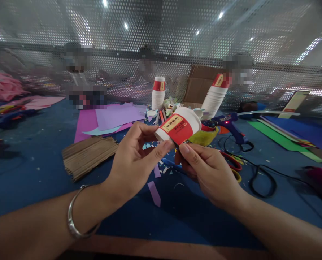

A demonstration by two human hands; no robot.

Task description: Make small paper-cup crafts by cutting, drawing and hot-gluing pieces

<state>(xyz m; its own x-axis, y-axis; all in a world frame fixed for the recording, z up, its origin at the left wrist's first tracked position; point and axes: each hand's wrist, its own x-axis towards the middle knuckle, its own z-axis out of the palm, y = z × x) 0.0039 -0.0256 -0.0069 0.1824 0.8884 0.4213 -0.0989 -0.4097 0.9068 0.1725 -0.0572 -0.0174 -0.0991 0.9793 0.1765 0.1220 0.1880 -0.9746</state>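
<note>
Paper cup (184,130): tilted two-handed hold

The red-and-white cup is held in the air between the hands, its wide rim directed up and to the right, its narrow base against the left hand (132,160). The base end is gripped by that hand, thumb below and fingers behind; the printed wall is presumably steadied this way while the lower side is left reachable. The right hand (212,171) is closed in a pinch at the lower wall; whether the wall itself or a small piece is gripped cannot be told.

A glue gun (227,122), indicator lit red, is positioned just beyond the right hand, presumably for quick reach. Scissor handles (239,167) are located beside that hand, and a looped black cable (274,186) is laid farther right. Corrugated cardboard (89,157) is placed left of the left hand, with purple paper sheets (119,117) spread beyond.

Rightward travel is judged to be limited by the cable, leftward travel by the cardboard's ragged edge. More room is offered between the forearms, where a lavender paper strip (154,195) is laid on the blue tabletop (128,224), bounded by the near table edge (150,246).
</note>
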